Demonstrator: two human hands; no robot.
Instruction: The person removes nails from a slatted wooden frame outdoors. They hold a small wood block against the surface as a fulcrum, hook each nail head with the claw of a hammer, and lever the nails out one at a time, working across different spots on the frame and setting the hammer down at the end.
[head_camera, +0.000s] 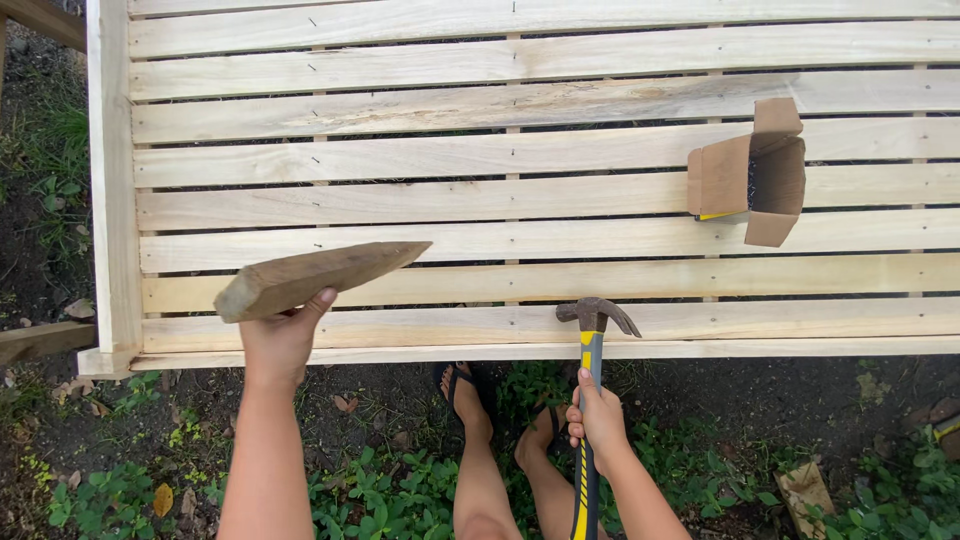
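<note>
Right hand (600, 420) fingers wrapped around claw hammer (590, 400), head resting at slatted frame (520, 210) edge; left hand (280, 335) fingers grip wood wedge (315, 277), long axis pointing right.

an outdoor yard used as a makeshift carpentry spot: bare soil (400, 400) and green weeds (380, 495) from 4 to 8 o'clock, a pale slatted wooden frame (520, 150) filling 10 to 2 o'clock.

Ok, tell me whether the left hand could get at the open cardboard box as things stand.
Probably not right away: the left hand is full, gripping a wooden block, and the cardboard box sits far across the slatted frame on the right. Nothing lies between them.
</note>
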